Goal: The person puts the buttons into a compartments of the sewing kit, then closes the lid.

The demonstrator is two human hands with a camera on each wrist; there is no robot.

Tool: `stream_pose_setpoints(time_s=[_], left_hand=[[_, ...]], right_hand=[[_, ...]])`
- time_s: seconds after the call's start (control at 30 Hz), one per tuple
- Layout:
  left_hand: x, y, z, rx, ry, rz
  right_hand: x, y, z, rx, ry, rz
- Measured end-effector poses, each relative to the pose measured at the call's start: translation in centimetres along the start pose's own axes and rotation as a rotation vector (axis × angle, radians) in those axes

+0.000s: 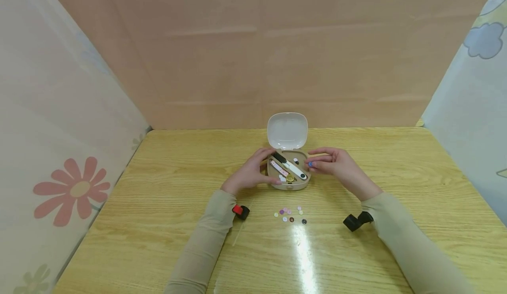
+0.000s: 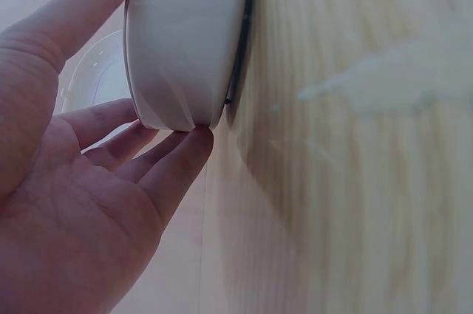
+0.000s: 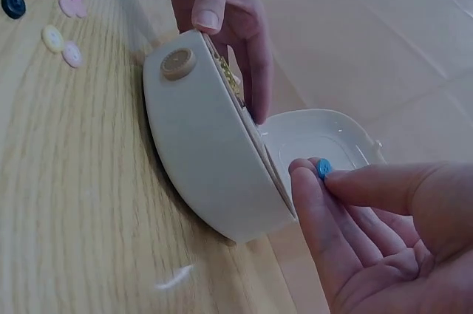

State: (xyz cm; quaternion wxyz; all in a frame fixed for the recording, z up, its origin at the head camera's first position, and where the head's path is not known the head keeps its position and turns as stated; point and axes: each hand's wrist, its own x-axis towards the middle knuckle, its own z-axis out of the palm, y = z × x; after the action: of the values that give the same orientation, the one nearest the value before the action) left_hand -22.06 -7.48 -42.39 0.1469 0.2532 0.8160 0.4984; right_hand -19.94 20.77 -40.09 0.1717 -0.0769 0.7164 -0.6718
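A cream sewing box point(image 1: 291, 187) sits on the table with its white lid point(image 1: 287, 131) tipped back. Its left side is gripped by my left hand point(image 1: 253, 170), with the thumb at the front rim and the fingertips point(image 2: 194, 140) against the outer wall. Between thumb and forefinger, my right hand point(image 1: 342, 168) pinches a blue button point(image 3: 323, 168) just beyond the box's right rim. Inside lie a black-and-white tool point(image 1: 293, 169), a pink-and-white strip point(image 1: 279, 168), a gold ring-shaped piece point(image 1: 290, 178) and small white and black pieces point(image 1: 295, 160).
In front of the box, several loose buttons point(image 1: 292, 219) in pink, yellow, purple, white, red and dark colours are scattered on the wooden table point(image 1: 178, 175). A peach cloth wall point(image 1: 210, 65) rises behind the table, with printed cloth at both sides.
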Motion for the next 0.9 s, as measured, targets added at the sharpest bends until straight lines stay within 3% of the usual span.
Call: stream_pose_setpoints(time_s=[0.47, 0.9], left_hand=[[0.2, -0.1, 0.0, 0.002, -0.007, 0.03], [0.1, -0.1, -0.1, 0.01, -0.007, 0.02]], right_hand=[[1.8, 0.3, 0.0, 0.084, 0.065, 0.024], [2.7, 0.4, 0.3, 0.016, 0.106, 0.015]])
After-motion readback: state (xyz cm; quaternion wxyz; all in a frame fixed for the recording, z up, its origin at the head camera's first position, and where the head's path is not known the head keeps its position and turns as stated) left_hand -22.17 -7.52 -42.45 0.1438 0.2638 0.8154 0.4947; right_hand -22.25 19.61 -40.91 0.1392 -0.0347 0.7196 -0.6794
